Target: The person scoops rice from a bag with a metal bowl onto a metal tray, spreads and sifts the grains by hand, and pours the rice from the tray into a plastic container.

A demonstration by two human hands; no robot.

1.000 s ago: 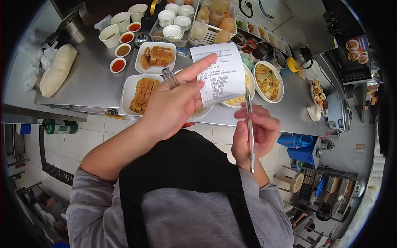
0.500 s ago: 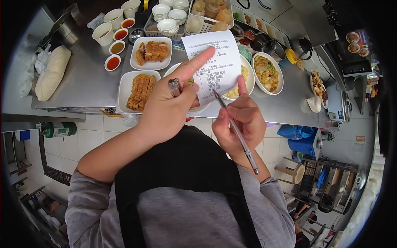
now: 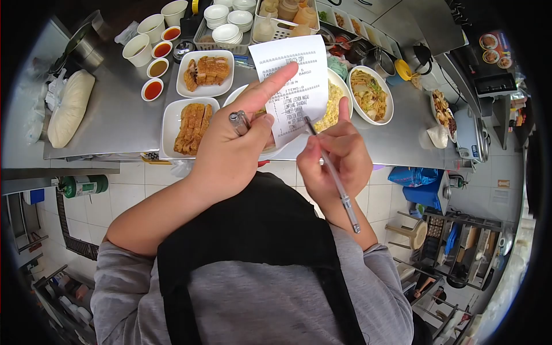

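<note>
My left hand [image 3: 233,141] grips a printed paper receipt [image 3: 307,77] by its left side, thumb and stretched index finger over it. A short shiny cylinder [image 3: 240,122], its kind unclear, sticks out by the thumb of that hand. A slim clear-barrelled pen [image 3: 338,185] is pinched in my right hand [image 3: 345,158], its tip at the listed lines low on the receipt. Behind the paper, a bowl of yellow rice [image 3: 330,106] is partly hidden. Left of it stand two white dishes of sliced browned meat, one upper [image 3: 206,73] and one lower [image 3: 192,127].
On the right of the steel counter [image 3: 123,123] sits an oval bowl of noodles [image 3: 371,95]. Several sauce cups [image 3: 152,89] and paper tubs [image 3: 138,50] line the left, near a filled plastic bag [image 3: 72,106]. Stacked small bowls [image 3: 227,34] and a bottle basket [image 3: 284,29] stand behind.
The pen tip has moved slightly up and right over the receipt, along with my right hand. The receipt has shifted a little left and up, showing more rice. The view has moved slightly.
</note>
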